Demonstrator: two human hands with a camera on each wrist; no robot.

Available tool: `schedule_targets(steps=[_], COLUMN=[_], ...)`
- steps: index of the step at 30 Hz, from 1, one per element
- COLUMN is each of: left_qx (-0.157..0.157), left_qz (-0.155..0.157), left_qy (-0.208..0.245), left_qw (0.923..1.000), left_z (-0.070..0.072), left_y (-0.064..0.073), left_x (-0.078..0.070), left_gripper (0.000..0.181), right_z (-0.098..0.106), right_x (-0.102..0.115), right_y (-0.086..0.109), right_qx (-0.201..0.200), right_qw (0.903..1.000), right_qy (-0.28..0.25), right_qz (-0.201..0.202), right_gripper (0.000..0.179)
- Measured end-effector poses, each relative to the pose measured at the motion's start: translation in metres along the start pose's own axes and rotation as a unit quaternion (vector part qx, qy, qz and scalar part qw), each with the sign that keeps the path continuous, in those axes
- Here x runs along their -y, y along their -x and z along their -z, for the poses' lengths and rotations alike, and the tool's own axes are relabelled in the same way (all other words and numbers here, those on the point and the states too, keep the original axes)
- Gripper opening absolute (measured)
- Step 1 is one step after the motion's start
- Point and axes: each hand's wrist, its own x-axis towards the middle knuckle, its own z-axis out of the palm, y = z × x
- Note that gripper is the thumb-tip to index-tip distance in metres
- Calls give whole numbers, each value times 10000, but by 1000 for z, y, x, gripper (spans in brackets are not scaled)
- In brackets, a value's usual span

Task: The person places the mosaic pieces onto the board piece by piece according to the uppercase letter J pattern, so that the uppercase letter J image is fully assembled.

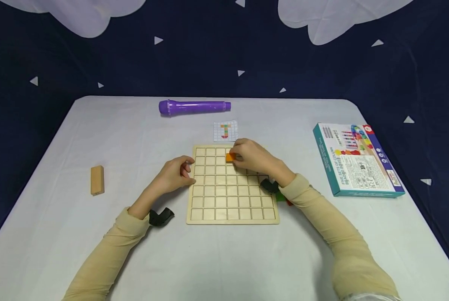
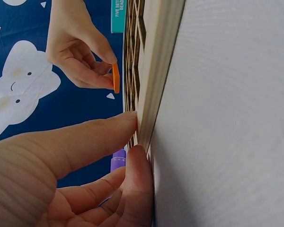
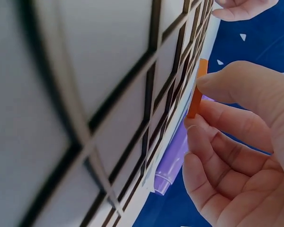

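Note:
A light wooden grid board (image 1: 220, 202) with square cells lies on the white table. My right hand (image 1: 252, 155) is over its upper part, pinching a flat orange tile (image 1: 229, 158) between thumb and fingers. In the right wrist view the orange tile (image 3: 199, 90) stands on edge to the camera, close to the grid. My left hand (image 1: 175, 174) holds the board's left edge; in the left wrist view its thumb and a finger meet the rim (image 2: 154, 80). Just beyond the board lies a pattern card (image 1: 226, 131) with a small coloured figure on squares.
Green and red pieces (image 1: 280, 196) peek out beneath the right wrist, mostly hidden. A purple toy microphone (image 1: 194, 107) lies at the back. To the right is a teal-edged game box (image 1: 360, 161), to the left a wooden block (image 1: 97, 180). Each wrist carries a black device.

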Motion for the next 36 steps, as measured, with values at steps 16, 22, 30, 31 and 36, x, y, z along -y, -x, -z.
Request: schedule_targets(steps=[16, 22, 30, 31, 36], left_qx=[-10, -25, -42, -53, -126], left_qz=[-41, -55, -25, -56, -326], left_qy=[48, 54, 68, 94, 205], left_qw=[10000, 10000, 10000, 9999, 9992], left_z=[1, 0, -2, -2, -1], left_y=[0, 0, -1, -1, 2], left_x=[2, 3, 4, 4, 2], left_gripper=[56, 56, 56, 56, 53], right_z=[-3, -5, -8, -8, -9], right_x=[8, 11, 11, 11, 12], right_y=[-14, -17, -19, -20, -21], right_qx=[271, 321, 357, 367, 458], right_qw=[9995, 9993, 9991, 9991, 9988], right_qy=[17, 35, 17, 16, -6], right_qz=[133, 178, 208, 210, 157], right_gripper=[12, 13, 15, 15, 17])
